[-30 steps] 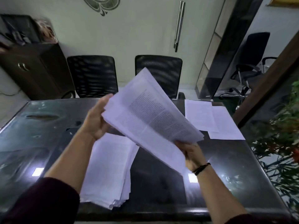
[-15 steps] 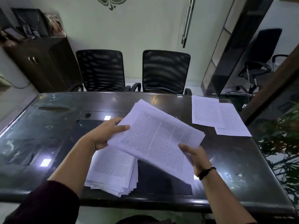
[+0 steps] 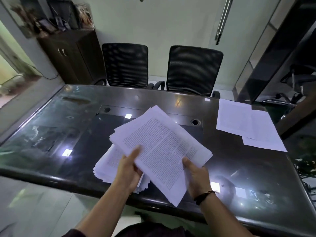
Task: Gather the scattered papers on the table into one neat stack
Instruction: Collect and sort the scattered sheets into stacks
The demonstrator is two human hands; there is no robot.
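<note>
— What's moving?
— The bundle of sheets [image 3: 164,147] is sinking lower, center frame, over the pile [image 3: 109,161] on the table [image 3: 51,130].
— Grip?
— I'm seeing left hand [image 3: 130,170] and right hand [image 3: 196,175] both pinching it, thumbs on top.

No legible text on papers [image 3: 160,147]

The sheaf of papers [image 3: 160,147], raised and tilted a second ago, now lies lower and flatter over the stack [image 3: 109,163]; the left hand [image 3: 128,171] grips its near-left edge.
</note>
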